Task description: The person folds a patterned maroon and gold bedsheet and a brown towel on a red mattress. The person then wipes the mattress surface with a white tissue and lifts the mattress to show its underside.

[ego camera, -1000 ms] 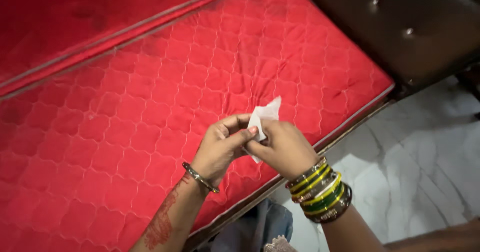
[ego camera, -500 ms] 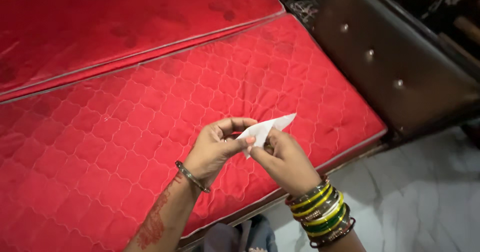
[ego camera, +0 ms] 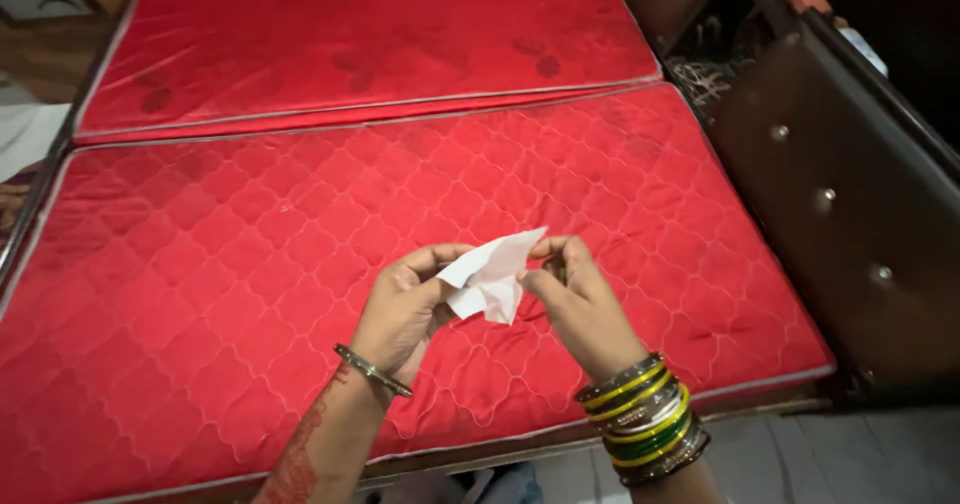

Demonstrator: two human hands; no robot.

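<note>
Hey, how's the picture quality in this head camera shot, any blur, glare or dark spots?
Head view: the left hand, right hand and the white paper between them are fairly sharp and evenly lit; the red quilted mattress shows a soft sheen, no harsh glare; the dark tufted headboard at right falls into shadow with little detail; straight edges bow slightly toward the frame's borders.

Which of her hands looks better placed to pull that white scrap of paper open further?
Probably the right hand: its fingertips pinch the free upper corner of the crumpled white paper scrap, with open red quilted mattress on that side. The left hand curls around the paper's lower left part, steadying it.
</note>
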